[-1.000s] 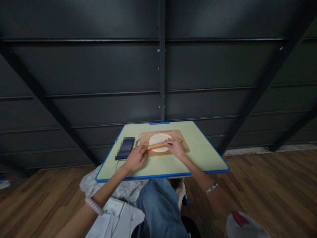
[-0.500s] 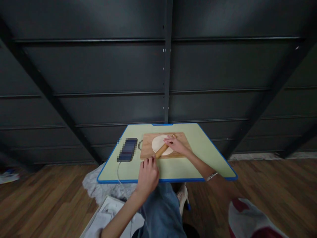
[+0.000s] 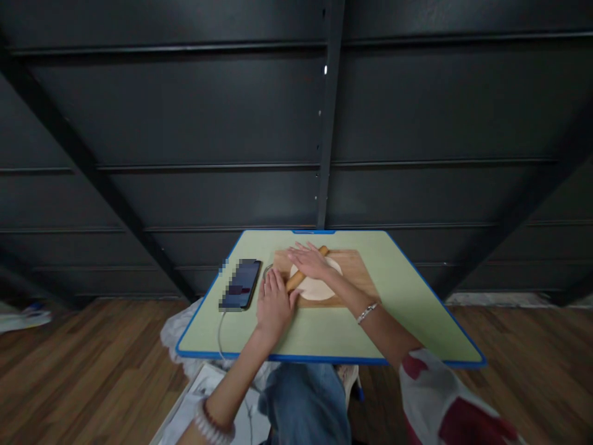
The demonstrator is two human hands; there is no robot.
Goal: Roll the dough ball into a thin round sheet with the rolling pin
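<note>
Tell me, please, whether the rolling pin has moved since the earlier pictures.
Yes. Against the wooden board, the rolling pin has turned from nearly crosswise to diagonal and, since half a second ago, shifted left.

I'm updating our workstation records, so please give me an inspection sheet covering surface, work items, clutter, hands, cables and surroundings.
Surface: pale green tabletop with blue rim.
Work items: brown wooden rolling pin lying diagonally across a flat, round, whitish dough sheet on a light-brown wooden board.
Clutter: dark, flat, phone-like device left of the board, partly pixelated.
Hands: left hand at the pin's near end; right hand palm-down over the pin.
Cables: thin white cable from the device toward the near edge.
Surroundings: dark panelled wall, brown wood-look floor.
</note>
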